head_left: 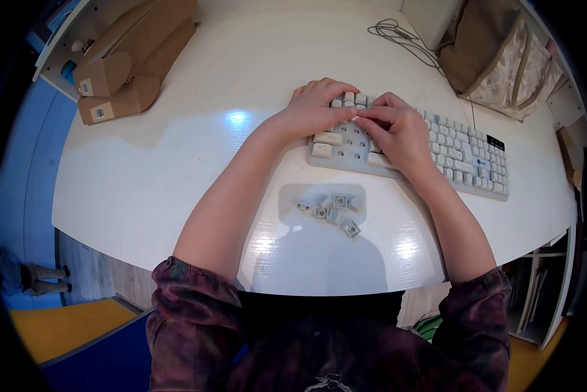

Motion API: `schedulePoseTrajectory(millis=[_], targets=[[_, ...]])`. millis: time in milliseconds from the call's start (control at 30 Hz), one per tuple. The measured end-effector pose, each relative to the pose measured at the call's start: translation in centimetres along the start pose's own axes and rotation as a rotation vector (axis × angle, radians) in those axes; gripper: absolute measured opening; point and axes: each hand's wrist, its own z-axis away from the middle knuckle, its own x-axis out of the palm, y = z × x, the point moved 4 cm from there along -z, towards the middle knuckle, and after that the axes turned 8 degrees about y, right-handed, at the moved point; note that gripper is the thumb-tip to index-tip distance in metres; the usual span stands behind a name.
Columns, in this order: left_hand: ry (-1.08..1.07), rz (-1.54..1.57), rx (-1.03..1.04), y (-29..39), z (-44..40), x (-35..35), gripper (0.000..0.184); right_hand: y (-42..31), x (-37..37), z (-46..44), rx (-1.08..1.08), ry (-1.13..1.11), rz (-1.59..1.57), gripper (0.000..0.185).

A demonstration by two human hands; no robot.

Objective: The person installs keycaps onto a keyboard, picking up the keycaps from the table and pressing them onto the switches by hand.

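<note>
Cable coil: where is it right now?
In the head view, the cable coil lies at the back right of the desk, left of the brown bag, beyond the keyboard.

Cannot read any word, brand or number. Can make out only blurred blue marks on white labels (100, 113) on brown cardboard packaging (114, 65), plus a tiny blue logo (481, 163) on the white plastic keyboard (463, 147).

So the keyboard (467, 150) sits on the table (156, 176), right under the fingers (377, 112) and running off to their right. Loose keycaps (351, 228) lie before them, cardboard pieces (117, 104) far left, cable (404, 40) and bag (519, 75) behind, toward the right.
</note>
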Motion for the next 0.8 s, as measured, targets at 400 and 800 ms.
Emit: schedulePoseTrajectory(millis=[400,800], targets=[[-0.011,0.01,0.08,-0.49,-0.2,0.03,0.056,0.52,0.02,-0.37,0.176,-0.092,-0.118,0.014],[-0.023,0.033,0.05,-0.21,0.1,-0.23,0.056,0.07,0.13,-0.21,0.105,-0.025,-0.07,0.011]])
